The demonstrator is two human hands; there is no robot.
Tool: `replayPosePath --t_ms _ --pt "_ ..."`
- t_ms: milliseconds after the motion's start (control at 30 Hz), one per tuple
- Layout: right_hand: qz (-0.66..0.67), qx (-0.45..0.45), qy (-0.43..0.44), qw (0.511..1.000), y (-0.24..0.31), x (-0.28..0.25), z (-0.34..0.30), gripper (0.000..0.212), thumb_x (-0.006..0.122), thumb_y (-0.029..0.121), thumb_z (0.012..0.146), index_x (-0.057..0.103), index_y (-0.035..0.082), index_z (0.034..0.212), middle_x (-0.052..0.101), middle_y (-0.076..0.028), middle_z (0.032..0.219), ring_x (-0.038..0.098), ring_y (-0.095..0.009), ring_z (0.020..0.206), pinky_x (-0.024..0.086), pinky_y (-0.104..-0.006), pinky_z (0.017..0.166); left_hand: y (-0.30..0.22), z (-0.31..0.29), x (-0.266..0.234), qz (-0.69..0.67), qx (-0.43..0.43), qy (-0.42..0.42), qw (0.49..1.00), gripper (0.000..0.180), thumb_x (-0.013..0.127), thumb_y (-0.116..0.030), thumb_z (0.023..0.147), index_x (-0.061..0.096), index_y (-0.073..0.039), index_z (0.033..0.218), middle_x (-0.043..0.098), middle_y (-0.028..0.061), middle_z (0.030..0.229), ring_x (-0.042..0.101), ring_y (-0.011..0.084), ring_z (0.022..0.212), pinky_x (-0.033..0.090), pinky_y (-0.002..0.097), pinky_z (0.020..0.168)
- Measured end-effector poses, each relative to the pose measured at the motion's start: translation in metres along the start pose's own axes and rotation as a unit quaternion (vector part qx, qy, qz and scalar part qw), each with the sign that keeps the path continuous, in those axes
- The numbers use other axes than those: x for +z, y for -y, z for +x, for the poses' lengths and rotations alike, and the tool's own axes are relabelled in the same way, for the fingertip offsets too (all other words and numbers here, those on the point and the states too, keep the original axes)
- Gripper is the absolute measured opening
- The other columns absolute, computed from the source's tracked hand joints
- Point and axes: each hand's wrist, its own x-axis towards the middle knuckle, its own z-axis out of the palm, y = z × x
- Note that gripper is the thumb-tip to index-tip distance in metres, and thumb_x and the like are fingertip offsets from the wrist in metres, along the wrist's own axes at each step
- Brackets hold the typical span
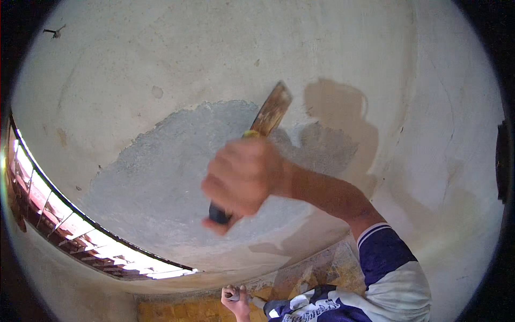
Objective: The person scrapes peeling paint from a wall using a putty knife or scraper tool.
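My right hand (244,174) is raised in front of the wall and closed round a scraper. The scraper (273,107) has a flat, brownish, worn blade pointing up and a dark handle end showing below the fist. Behind the hand, a large grey patch (161,161) of bare plaster with a ragged edge spreads across the pale painted wall (214,53). Whether the blade touches the wall cannot be told; the hand is blurred. Low in the view, my left hand (236,303) is closed, with something small and greyish at its fingers that I cannot make out.
A barred window opening (70,220) lets in bright light at the lower left. A small metal hook (54,32) sticks out of the wall at the upper left. Yellowish-brown floor (182,311) shows at the bottom. A dark object (503,161) stands at the right rim.
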Motion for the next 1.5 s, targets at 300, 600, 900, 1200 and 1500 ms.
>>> replayPosePath --t_ms 300,600,900,1200,1500 --pt "0.151 0.048 0.002 0.987 0.041 -0.019 0.003 0.036 0.058 0.041 0.071 0.042 0.012 0.056 0.040 0.001 0.054 0.044 -0.016 0.044 0.036 -0.0311 0.037 -0.010 0.007 0.012 0.003 0.019 -0.032 0.999 0.033 0.065 0.005 0.070 0.036 -0.009 0.071 0.042 -0.0030 0.067 0.039 0.0062 0.062 0.036 0.0212 0.057" --pt "0.233 0.016 0.046 0.971 0.069 -0.025 -0.022 0.033 0.051 0.031 0.080 0.040 0.011 0.055 0.038 0.001 0.055 0.041 -0.014 0.043 0.029 -0.0293 0.037 -0.002 0.005 0.008 0.074 0.038 0.011 0.996 0.024 0.070 -0.002 0.074 0.051 -0.005 0.087 0.052 -0.0009 0.081 0.047 0.0083 0.075 0.041 0.0244 0.070" --pt "0.327 0.007 0.028 0.945 0.070 -0.003 -0.043 0.036 0.052 0.038 0.081 0.040 0.016 0.055 0.037 0.000 0.056 0.041 -0.018 0.043 0.033 -0.0336 0.040 0.003 0.014 0.014 -0.007 0.037 0.005 0.999 0.037 0.069 0.005 0.068 0.035 -0.010 0.071 0.040 -0.0023 0.067 0.038 0.0059 0.061 0.035 0.0224 0.055" --pt "0.278 0.038 0.171 0.944 0.039 -0.037 -0.069 0.019 0.062 0.029 0.070 0.049 0.016 0.064 0.046 0.000 0.059 0.050 -0.017 0.050 0.040 -0.0308 0.044 0.005 0.014 0.031 0.026 0.024 0.017 0.999 0.033 0.066 0.006 0.072 0.037 -0.009 0.077 0.043 -0.0010 0.073 0.042 0.0086 0.064 0.038 0.0222 0.060" --pt "0.123 0.371 -0.014 0.920 0.110 -0.126 -0.128 0.021 0.057 0.028 0.080 0.061 0.010 0.070 0.059 -0.005 0.064 0.059 -0.023 0.056 0.047 -0.0352 0.052 0.002 0.037 0.028 0.156 0.151 0.077 0.973 0.029 0.069 0.004 0.070 0.046 -0.004 0.086 0.051 0.0075 0.080 0.054 0.0171 0.079 0.045 0.0272 0.069"
